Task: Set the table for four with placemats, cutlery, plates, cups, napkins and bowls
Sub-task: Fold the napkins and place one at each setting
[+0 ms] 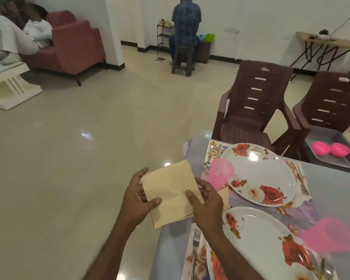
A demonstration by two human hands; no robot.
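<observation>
Napkin [171, 196] work is the step in hand: a beige, folded square is held up off the edge of the tabletop [331, 178], over the floor, between both hands. The left hand [137, 201] grips its left edge, thumb lying on top and fingers curled underneath; the right hand [206, 205] pinches the right edge the same way, thumb on the upper face. Both hands are therefore closed on the napkin, neither one free.

Just to the right of the right hand, a second beige napkin [223, 196] already lies on the nearer edge of the far placemat [303, 174], partly hidden behind the knuckles. Beyond that hand sit a pink cup [220, 172], a floral plate [259, 174], a spoon [207, 158] and a fork [301, 180]. Below the right wrist is the near setting: another floral plate [257, 239], a fork [195, 245] to its left, and a blurred pink cup [331, 235] further right. No napkin shows at this near place.

My judgement is that the held napkin is meant for the near setting. The next move calls for squaring up the fold, then carrying it rightward and down toward the body, laying it flat beside the near plate without knocking that fork. Two pink bowls [331, 149] wait on a tray [329, 160], well beyond the right hand, so bowls appear still to come.
</observation>
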